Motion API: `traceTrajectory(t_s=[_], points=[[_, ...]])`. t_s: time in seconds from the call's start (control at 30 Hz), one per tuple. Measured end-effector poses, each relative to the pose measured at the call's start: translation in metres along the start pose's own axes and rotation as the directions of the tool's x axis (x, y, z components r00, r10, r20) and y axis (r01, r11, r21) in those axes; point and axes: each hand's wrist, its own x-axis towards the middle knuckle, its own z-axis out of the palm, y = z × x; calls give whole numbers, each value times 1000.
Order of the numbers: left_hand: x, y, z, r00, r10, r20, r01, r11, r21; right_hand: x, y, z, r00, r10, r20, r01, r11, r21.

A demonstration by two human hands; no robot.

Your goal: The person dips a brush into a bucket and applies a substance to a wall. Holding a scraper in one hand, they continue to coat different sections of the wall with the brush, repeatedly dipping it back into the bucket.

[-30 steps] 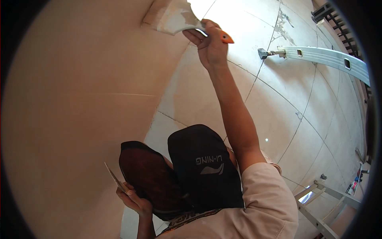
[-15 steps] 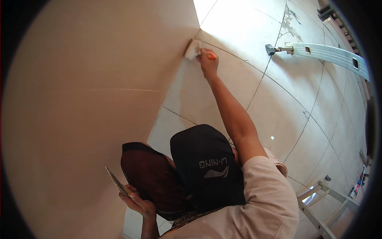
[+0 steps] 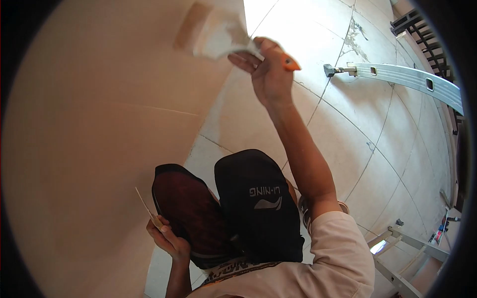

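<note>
My right hand (image 3: 272,74) is closed on the handle of a wide putty knife (image 3: 216,37), whose orange handle end sticks out past my fingers. Its broad pale blade is blurred and overlaps the smooth beige wall (image 3: 99,149) in this view. Low on the left, my left hand (image 3: 170,240) grips a thin flat-bladed scraper (image 3: 146,204), seen nearly edge-on and pointing up beside the wall. Part of that scraper is hidden by my fingers.
Large pale floor tiles (image 3: 343,149) meet the wall along its base. A metal ladder leg (image 3: 402,77) with a dark foot stands at the upper right, and another ladder frame (image 3: 407,253) at the lower right. My bent knees (image 3: 258,208) are below the working arm.
My right hand has lifted the putty knife from the wall's base, bringing it up and nearer the camera, with the blade farther left. My left hand still holds the scraper, now turned more edge-on.
</note>
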Motion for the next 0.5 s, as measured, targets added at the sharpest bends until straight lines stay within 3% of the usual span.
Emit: traceTrajectory(t_s=[0.1, 0.2, 0.27, 0.33, 0.43, 0.5], points=[[6, 0, 2, 999, 22, 45, -22, 1000, -22, 15, -9, 4, 998, -50, 26, 51, 998, -37], [10, -3, 7, 997, 62, 38, -61, 998, -21, 4, 36, -48, 972, -76, -221, 28, 977, -211], [10, -8, 6, 998, 55, 32, -53, 998, -39, -7, 68, -90, 935, -111, -336, -47, 902, -430], [3, -6, -5, 998, 15, 68, -12, 998, -54, -12, 89, -108, 888, -52, -456, -225, 817, -532], [8, 9, -6, 999, 31, 41, -30, 999, -26, 1, 81, -64, 880, 75, -470, -301, 853, -427], [13, 12, -2, 998, 55, 20, -55, 998, -10, 19, 43, -2, 943, 35, -330, -186, 879, -439]])
